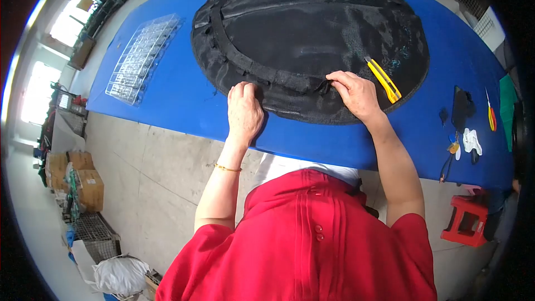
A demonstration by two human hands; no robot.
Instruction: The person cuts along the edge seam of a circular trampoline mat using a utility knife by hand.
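A round black trampoline cover with printed lettering near its far edge lies on the blue table. At its near left edge, my left hand rests with fingers bent together on the black fabric; whether it grips any is hidden. Further right, my right hand pinches a small fold of the black fabric between thumb and fingers. A yellow box cutter lies on the cover just right of my right hand, its tip pointing away from me.
Clear plastic packs with a wire grid lie on the table's left. Scissors, a white item and a black strap are at the right. A red stool stands below the table's right side; cardboard boxes stand on the left floor.
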